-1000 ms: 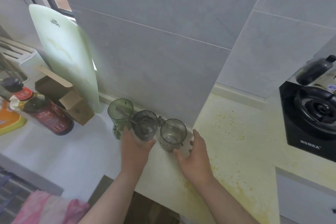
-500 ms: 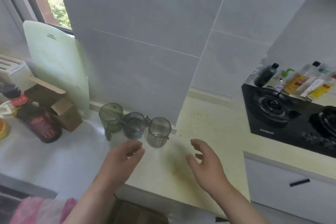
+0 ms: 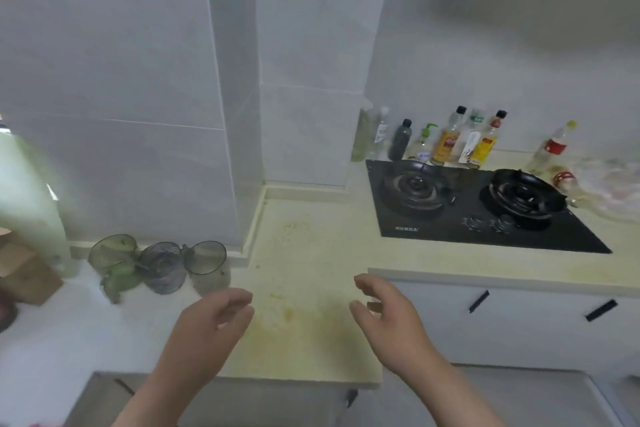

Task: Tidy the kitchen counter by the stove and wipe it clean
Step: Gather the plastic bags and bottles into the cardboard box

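Left hand (image 3: 207,322) and right hand (image 3: 388,319) are both hovering low centre of frame over the counter (image 3: 311,253). Fingers are loosely curled, palms are roughly facing each other, and they are gripping nothing. Contact with the surface: cannot tell.

The counter is running from lower left across to the stove (image 3: 485,215) at centre right. Yellow stains (image 3: 294,315) are showing on the stretch between the hands.

Three cups are sitting in a row at left centre against the wall: green cup (image 3: 112,258), grey cup (image 3: 162,267), clear cup (image 3: 207,263). They are packed close and blurred, so touching or not is unclear.

The step is probably sitting between tidying and wiping. No cloth is showing in frame, so fetching one is looking like the next need.

Doing it well:
- starting at the back wall joint and pulling toward the front edge
- pressing flat over the stained patch
- stopping short of the cups so they are not getting knocked

Edges: the counter's front edge is lying right under the wrists and stepping back toward the drawer fronts (image 3: 519,319) at lower right. The wall column (image 3: 239,149) is jutting out just right of the clear cup, making a tight inner corner.

Room: the widest run for sweeping is lying between the column and the stove. Bottles (image 3: 450,139) are crowding the wall behind the stove at upper right, and the cutting board (image 3: 27,184) and cardboard box (image 3: 24,270) are crowding the far left
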The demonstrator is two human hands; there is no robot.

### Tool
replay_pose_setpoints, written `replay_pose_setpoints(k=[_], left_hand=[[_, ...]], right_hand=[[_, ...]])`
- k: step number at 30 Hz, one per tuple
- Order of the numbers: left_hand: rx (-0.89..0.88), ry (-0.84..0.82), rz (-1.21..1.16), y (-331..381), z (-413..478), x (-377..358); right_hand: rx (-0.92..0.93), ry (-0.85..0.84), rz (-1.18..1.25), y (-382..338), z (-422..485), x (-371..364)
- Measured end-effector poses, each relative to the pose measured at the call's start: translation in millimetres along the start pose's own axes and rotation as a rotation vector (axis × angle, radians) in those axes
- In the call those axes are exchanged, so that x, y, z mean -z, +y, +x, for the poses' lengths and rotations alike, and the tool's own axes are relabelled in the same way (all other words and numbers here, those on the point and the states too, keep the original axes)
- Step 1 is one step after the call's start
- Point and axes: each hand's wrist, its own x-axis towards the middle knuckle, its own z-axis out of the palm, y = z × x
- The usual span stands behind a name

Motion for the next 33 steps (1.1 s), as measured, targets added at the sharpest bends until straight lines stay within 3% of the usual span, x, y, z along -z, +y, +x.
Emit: replay_pose_setpoints(k=[6, 17, 23, 33], left_hand=[[-0.056, -0.029, -0.044, 89, -18, -96], [-0.287, -0.268, -0.004, 238, -19, -269], [-0.416, -0.389, 0.030, 279, -6, -338], [-0.493, -0.572, -0.045, 343, 65, -469]], right_hand=[[-0.091, 0.084, 0.186, 63, -26, 112], [-0.166, 0.317, 0.144, 153, -81, 311], [-0.222, 0.468, 0.127, 195, -94, 375], [-0.336, 0.578, 0.053, 252, -52, 471]])
